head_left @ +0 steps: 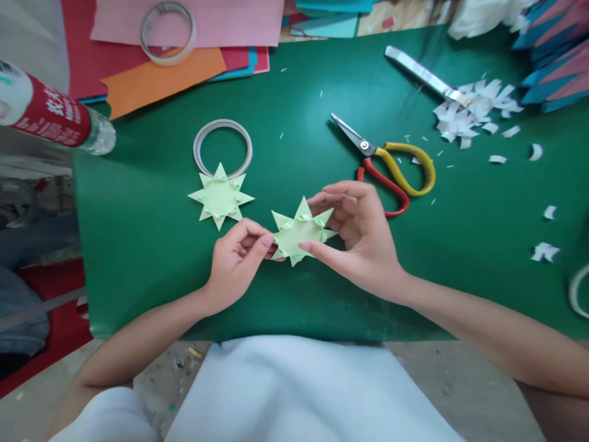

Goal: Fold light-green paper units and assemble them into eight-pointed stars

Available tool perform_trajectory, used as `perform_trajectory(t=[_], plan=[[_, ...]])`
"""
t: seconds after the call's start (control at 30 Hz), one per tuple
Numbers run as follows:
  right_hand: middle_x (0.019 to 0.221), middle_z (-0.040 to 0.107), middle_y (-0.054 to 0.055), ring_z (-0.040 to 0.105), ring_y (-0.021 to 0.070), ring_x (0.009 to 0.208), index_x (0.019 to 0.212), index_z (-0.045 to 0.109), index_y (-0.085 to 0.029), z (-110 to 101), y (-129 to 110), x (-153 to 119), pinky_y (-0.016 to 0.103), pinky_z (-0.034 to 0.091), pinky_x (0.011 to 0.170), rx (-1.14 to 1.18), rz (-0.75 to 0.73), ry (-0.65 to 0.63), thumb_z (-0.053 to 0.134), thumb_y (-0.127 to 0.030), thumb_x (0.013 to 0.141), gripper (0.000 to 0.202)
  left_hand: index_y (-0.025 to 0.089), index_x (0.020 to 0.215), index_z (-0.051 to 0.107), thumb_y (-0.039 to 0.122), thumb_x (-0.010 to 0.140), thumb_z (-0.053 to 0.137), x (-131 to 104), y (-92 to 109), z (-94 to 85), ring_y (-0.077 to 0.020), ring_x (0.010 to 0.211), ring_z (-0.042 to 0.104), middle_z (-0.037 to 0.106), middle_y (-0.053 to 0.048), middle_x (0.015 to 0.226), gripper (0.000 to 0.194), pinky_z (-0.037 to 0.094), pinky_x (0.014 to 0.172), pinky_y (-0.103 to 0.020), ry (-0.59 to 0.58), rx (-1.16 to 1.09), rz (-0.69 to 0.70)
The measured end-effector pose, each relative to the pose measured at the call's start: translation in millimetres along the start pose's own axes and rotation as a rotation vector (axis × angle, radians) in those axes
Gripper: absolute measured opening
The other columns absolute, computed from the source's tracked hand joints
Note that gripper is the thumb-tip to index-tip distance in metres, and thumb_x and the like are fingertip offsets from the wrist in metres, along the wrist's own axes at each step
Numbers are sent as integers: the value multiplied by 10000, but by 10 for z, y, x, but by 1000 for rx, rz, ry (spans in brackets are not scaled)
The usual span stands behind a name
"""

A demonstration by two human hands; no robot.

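A pale green paper star with several points is held above the table between both hands. My left hand pinches its left edge between thumb and fingers. On the other side, my right hand has its thumb on the star's face and its fingers behind the right points. Small folded or curled bits ring the star's middle. Beside my left hand lies a second pale green paper star, flat and overlapping the lower rim of a tape roll. Scissors with one yellow and one red handle lie just beyond my right hand.
White paper scraps are heaped at the right by a silver box-cutter-like tool. Coloured paper sheets carry another tape roll at the back left. A bottle lies at the green table's left edge. Blue-pink paper pieces stand far right.
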State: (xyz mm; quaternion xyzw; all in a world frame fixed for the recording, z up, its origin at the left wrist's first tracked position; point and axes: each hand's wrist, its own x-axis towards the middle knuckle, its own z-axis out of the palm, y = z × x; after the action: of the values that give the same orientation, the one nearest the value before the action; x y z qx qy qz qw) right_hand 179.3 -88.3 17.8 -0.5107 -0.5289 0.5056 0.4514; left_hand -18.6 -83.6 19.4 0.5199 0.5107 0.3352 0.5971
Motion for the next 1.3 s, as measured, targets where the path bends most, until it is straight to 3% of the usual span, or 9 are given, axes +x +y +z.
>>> perform_trajectory(t=[0.17, 0.37, 0.53, 0.63, 0.7, 0.8, 0.97, 1.17, 1.3], plan=[[979, 626, 7, 662, 146, 825, 1120, 413, -293, 27, -34, 3, 256, 580, 646, 117, 145, 12, 807, -463, 708, 595, 185, 756, 552, 374, 873, 661, -40, -7, 57, -121, 636, 727, 735, 5, 743, 248, 629, 621, -211, 7, -116, -8], [766, 632, -44, 664, 127, 648, 1036, 455, -257, 33, -89, 18, 222, 533, 522, 194, 297, 49, 833, -437, 669, 557, 174, 754, 581, 390, 877, 648, -64, 1, 51, -160, 737, 744, 763, -44, 843, 258, 640, 695, -272, -39, -37, -29], [725, 649, -42, 648, 121, 604, 1013, 472, -240, 8, -103, 25, 222, 511, 506, 148, 279, 43, 806, -442, 704, 498, 180, 736, 536, 335, 908, 607, -72, -23, 4, -143, 781, 730, 746, -49, 895, 243, 602, 709, -237, -169, 97, 32], [726, 656, -39, 647, 122, 594, 1053, 488, -239, -24, -100, 20, 222, 496, 493, 120, 256, -56, 770, -401, 756, 440, 197, 887, 542, 296, 889, 634, -71, -32, -9, -152, 898, 725, 734, -63, 1003, 135, 595, 791, -246, -221, 28, 36], [734, 667, -38, 647, 127, 588, 1132, 490, -246, -42, -96, 12, 227, 488, 485, 63, 223, -131, 739, -343, 792, 433, 209, 1003, 536, 291, 881, 646, -63, -39, -14, -163, 966, 715, 727, -70, 1051, 184, 591, 833, -261, -227, -17, 24], [750, 685, -38, 636, 122, 576, 1255, 470, -252, -54, -87, -8, 225, 451, 454, -70, 135, -203, 684, -267, 836, 471, 201, 927, 567, 275, 903, 612, -47, -49, -20, -124, 822, 715, 730, -34, 906, 89, 579, 725, -202, -235, 69, 38], [765, 691, -36, 625, 113, 568, 1284, 480, -239, -57, -50, -31, 237, 441, 469, -215, 40, -220, 642, -235, 861, 453, 196, 882, 574, 281, 905, 602, -33, -33, -21, -115, 689, 715, 728, 4, 769, 92, 586, 635, -185, -209, 139, 14], [948, 669, 21, 657, 151, 861, 1151, 486, -228, -40, -38, -9, 254, 536, 680, -136, 29, -95, 704, -264, 808, 408, 208, 874, 588, 299, 893, 624, -29, -17, 10, -125, 705, 738, 731, 31, 732, 99, 634, 699, -211, -91, 43, -9], [855, 646, 2, 619, 120, 712, 1076, 486, -230, -20, -67, 7, 235, 504, 575, -33, 132, -70, 702, -301, 822, 341, 209, 898, 587, 346, 876, 645, -21, -31, 26, -143, 726, 746, 739, 23, 756, 150, 648, 704, -235, -34, 32, -22]])
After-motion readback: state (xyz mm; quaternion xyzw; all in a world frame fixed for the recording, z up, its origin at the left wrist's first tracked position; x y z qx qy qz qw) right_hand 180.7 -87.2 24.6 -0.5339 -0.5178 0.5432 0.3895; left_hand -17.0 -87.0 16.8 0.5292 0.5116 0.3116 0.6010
